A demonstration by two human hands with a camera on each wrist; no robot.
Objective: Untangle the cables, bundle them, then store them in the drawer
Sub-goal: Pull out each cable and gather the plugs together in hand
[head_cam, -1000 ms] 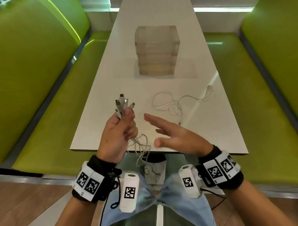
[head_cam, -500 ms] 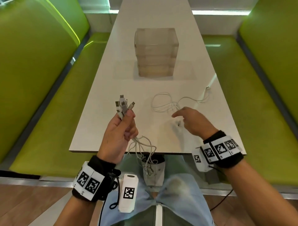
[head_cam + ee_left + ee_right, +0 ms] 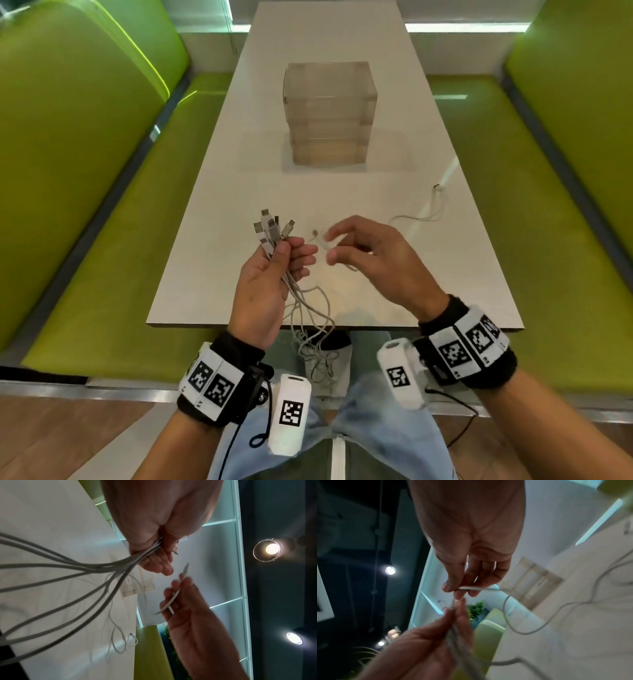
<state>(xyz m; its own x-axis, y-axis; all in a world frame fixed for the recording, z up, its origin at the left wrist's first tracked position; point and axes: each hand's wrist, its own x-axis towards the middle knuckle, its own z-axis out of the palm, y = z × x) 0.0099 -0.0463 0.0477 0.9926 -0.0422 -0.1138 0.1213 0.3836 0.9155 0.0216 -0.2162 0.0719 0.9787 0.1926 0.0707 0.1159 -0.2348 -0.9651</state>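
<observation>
Café or office-lounge booth: green padded benches (image 3: 85, 164) flanking a long white table (image 3: 219, 192), dark ceiling spotlights (image 3: 271, 548).

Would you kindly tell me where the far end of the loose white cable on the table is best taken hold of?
Take the loose white cable just behind its far plug, coming from above with a fingertip pinch. That end lies flat on the table near the right edge, apart from the drawer box, while the right hand pinches the near end.

Head view looks steeply down the desk (image 3: 219, 212); both wrist views look up close along the palms, sharing both hands and ceiling.
</observation>
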